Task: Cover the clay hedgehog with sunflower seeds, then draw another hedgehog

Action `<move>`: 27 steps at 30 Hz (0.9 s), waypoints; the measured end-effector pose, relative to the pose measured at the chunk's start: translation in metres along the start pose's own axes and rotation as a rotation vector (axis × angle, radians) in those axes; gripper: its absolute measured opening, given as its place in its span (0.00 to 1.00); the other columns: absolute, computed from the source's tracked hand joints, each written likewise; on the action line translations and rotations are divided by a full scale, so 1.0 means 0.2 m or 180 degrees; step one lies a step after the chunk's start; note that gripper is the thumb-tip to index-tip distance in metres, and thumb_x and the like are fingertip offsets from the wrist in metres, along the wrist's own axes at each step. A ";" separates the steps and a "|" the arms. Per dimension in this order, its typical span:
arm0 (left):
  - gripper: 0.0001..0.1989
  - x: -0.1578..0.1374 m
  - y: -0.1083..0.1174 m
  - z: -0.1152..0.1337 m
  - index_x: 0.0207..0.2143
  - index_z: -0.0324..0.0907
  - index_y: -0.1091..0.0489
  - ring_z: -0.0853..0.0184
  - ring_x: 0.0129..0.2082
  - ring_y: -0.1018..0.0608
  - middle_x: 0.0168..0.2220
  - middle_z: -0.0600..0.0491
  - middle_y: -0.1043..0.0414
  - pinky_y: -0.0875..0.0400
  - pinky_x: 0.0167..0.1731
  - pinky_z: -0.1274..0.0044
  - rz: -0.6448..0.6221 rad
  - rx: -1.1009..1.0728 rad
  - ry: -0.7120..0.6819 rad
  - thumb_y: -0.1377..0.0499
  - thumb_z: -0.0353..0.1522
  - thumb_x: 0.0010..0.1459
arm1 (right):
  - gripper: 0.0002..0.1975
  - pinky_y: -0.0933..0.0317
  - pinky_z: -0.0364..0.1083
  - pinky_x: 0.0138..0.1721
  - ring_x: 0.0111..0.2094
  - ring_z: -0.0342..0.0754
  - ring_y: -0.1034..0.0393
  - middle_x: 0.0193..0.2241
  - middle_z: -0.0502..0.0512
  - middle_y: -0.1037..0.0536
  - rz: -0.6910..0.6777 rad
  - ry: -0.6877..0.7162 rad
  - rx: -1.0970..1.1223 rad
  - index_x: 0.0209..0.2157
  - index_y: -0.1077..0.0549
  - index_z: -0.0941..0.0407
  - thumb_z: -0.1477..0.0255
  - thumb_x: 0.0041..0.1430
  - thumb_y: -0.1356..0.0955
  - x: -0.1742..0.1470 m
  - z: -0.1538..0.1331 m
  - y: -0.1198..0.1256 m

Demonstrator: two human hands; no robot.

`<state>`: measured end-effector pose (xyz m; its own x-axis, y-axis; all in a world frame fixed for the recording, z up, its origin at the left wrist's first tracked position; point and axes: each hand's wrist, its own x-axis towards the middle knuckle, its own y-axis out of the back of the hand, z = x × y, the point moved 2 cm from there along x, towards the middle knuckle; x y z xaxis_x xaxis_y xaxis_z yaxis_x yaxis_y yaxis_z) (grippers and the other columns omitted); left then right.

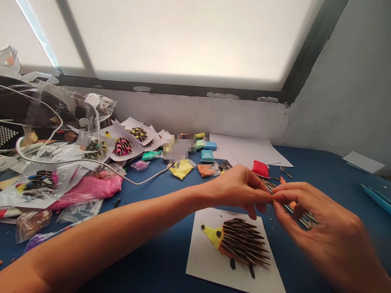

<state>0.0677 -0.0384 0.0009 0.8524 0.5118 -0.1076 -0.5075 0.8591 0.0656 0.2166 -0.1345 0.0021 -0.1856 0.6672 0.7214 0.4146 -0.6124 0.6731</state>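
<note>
While fingers [288, 196] meet, hedgehog [242, 243] below, apart

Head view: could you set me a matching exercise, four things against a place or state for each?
Things:
1. hedgehog figure
2. red packet
3. pink cloth
4. cable

Places or states:
A. just beyond the left hand
B. white, running in curves
C. lying on a white card
D. bunched up among the clutter

Pairs: 1-C, 2-A, 3-D, 4-B
</note>
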 end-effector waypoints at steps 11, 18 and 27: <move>0.06 0.04 0.09 -0.02 0.35 0.37 0.23 0.75 0.22 0.23 0.28 0.55 0.23 0.30 0.26 0.81 0.0322 0.0182 0.0024 0.37 0.32 0.58 | 0.14 0.35 0.44 0.23 0.25 0.48 0.26 0.29 0.52 0.20 -0.0186 -0.2121 0.0503 0.36 0.24 0.50 0.57 0.51 0.30 0.01 0.13 0.04; 0.08 0.04 0.13 -0.02 0.39 0.38 0.24 0.74 0.23 0.21 0.31 0.54 0.22 0.30 0.27 0.81 0.0170 -0.0327 -0.0116 0.41 0.27 0.57 | 0.12 0.36 0.44 0.28 0.25 0.46 0.29 0.21 0.49 0.25 -0.0699 -0.2084 0.0761 0.28 0.25 0.50 0.57 0.55 0.34 -0.01 0.12 0.00; 0.04 0.08 0.23 -0.10 0.32 0.36 0.29 0.70 0.22 0.20 0.24 0.56 0.27 0.30 0.25 0.81 0.0438 -0.0693 0.0053 0.42 0.27 0.61 | 0.25 0.49 0.42 0.15 0.16 0.42 0.39 0.19 0.53 0.24 -0.1309 -0.2493 0.1063 0.27 0.23 0.52 0.43 0.50 0.32 -0.02 0.17 -0.03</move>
<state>0.0551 0.0080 -0.0177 0.7721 0.6223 -0.1288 -0.6353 0.7605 -0.1342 0.2460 -0.1189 -0.0106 0.2268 0.9731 0.0416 0.7058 -0.1936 0.6814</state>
